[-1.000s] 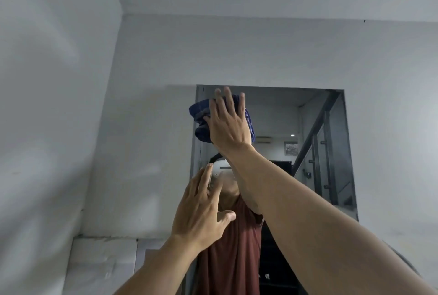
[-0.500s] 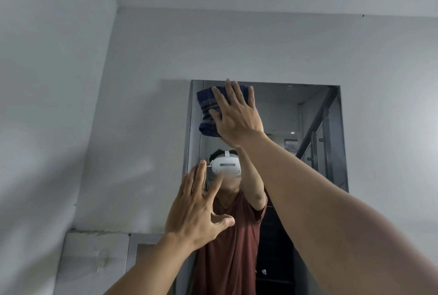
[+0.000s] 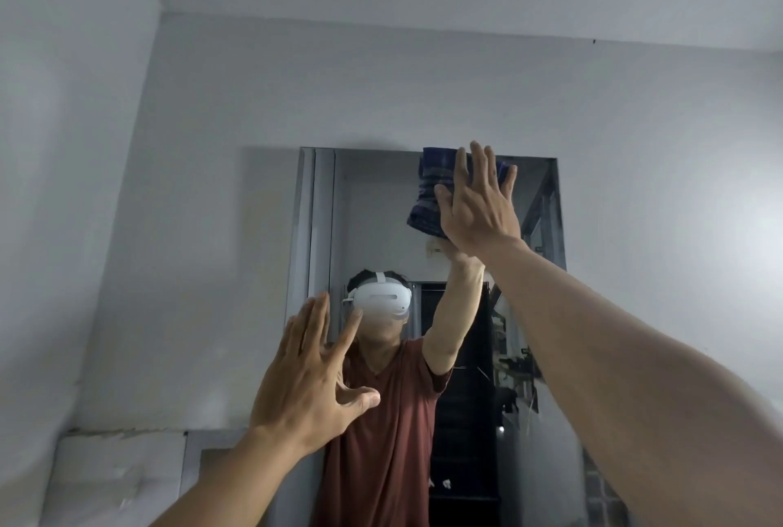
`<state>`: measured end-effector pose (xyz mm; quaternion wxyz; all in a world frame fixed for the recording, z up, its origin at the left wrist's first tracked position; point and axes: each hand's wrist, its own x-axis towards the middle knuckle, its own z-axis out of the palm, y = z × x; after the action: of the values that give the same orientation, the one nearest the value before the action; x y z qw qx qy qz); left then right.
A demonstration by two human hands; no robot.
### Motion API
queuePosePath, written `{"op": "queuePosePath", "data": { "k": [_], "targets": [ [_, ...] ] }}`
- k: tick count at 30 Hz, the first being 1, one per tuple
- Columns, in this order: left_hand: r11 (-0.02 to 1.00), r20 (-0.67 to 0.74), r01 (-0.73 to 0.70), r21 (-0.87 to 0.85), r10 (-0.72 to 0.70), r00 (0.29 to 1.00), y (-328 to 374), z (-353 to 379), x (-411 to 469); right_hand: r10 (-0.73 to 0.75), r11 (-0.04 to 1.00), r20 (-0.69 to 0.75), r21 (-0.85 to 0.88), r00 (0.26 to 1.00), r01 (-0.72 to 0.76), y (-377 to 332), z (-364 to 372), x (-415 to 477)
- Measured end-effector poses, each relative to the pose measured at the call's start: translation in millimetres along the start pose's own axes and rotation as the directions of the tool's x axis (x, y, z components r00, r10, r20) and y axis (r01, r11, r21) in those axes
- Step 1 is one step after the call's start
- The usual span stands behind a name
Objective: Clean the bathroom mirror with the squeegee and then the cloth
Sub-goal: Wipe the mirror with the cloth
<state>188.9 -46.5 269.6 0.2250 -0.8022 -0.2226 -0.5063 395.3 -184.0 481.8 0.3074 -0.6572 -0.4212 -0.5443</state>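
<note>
Bracing with my left hand (image 3: 311,374), I am holding it up with fingers spread and nothing in it, near the lower left part of the wall-mounted rectangular glass mirror (image 3: 373,204); whether its fingertips actually touch the glass I cannot tell. Up and to the right of it, my right hand (image 3: 476,202) is pressing flat, palm forward and fingers straight, pinning the folded dark blue checked cloth (image 3: 430,191) against the mirror just under its top edge. The cloth is sticking out to the left of my palm and above my fingertips.

I am seeing no squeegee anywhere, so I judge that stage finished and the cloth stage under way. I am working along the top band, right of the middle. The upper right corner beyond my hand, and the whole stretch of glass below my wrist, are probably waiting for the cloth, though no streaks are showing clearly enough to say.
</note>
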Motion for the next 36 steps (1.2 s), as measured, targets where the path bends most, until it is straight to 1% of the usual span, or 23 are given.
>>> {"op": "queuePosePath", "data": {
  "k": [5,9,13,18,22,26,28,32,36],
  "targets": [
    [1.000,-0.003,-0.005,0.002,0.005,1.000,-1.0,-1.0,-1.3,-0.044,0.996,-0.039,0.074,0.998,0.047,33.3,-7.2,0.1],
    [1.000,0.001,-0.005,-0.005,0.005,1.000,-1.0,-0.9,-1.3,0.044,0.995,-0.051,0.096,0.998,-0.039,57.2,-10.0,2.1],
    [1.000,-0.009,-0.012,-0.014,0.012,1.000,-0.7,-1.2,-1.3,0.080,0.993,-0.073,0.095,0.994,-0.073,72.4,-8.9,-5.9],
    [1.000,-0.003,-0.017,-0.013,0.017,1.000,-1.0,-1.4,-0.9,0.205,0.977,-0.028,0.065,0.978,-0.203,78.8,-2.5,-35.2],
    [1.000,-0.010,-0.021,0.013,0.021,1.000,-1.3,0.3,-0.8,0.229,0.973,-0.022,0.048,0.973,-0.228,72.8,3.4,-59.8],
    [0.998,-0.019,-0.030,0.049,0.031,0.999,-2.2,1.8,-4.2,0.185,0.983,-0.025,0.016,0.982,-0.185,58.4,13.8,-82.9],
    [0.999,-0.034,-0.019,0.034,0.020,0.999,-1.2,2.3,-11.2,0.185,0.983,-0.021,0.015,0.982,-0.185,47.7,17.9,-87.9],
    [0.999,-0.038,-0.026,-0.029,0.025,0.999,-2.7,7.5,-36.8,0.179,0.980,-0.037,0.089,0.983,-0.175,20.5,19.5,-90.9],
    [0.997,0.003,-0.060,-0.047,0.060,0.998,-10.1,15.0,-54.1,0.123,0.991,-0.037,0.065,0.992,-0.121,-7.8,24.0,-91.1]
  ]
}}
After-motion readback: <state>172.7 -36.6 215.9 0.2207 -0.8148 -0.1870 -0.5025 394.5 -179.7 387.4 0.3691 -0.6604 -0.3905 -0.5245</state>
